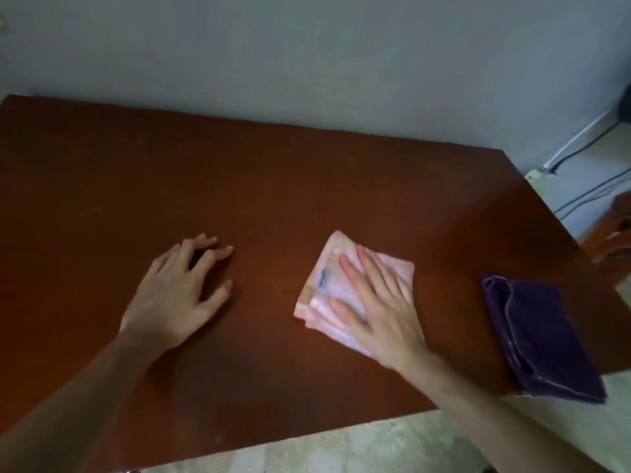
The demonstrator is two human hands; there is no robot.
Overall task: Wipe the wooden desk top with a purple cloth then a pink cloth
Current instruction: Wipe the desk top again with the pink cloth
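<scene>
A folded pink cloth (326, 283) lies on the reddish-brown wooden desk top (239, 186), right of centre. My right hand (379, 308) lies flat on the pink cloth with fingers spread, pressing it to the wood. My left hand (181, 295) rests on the bare desk to the left, fingers apart, holding nothing. A folded purple cloth (543, 336) sits at the desk's right edge, partly hanging over the corner, apart from both hands.
A grey wall (307, 56) runs behind the desk. To the right, cables (580, 148) and a white power strip (539, 174) lie on the pale floor, with an orange-brown object (614, 233) beside the desk. Light floor shows below the near edge.
</scene>
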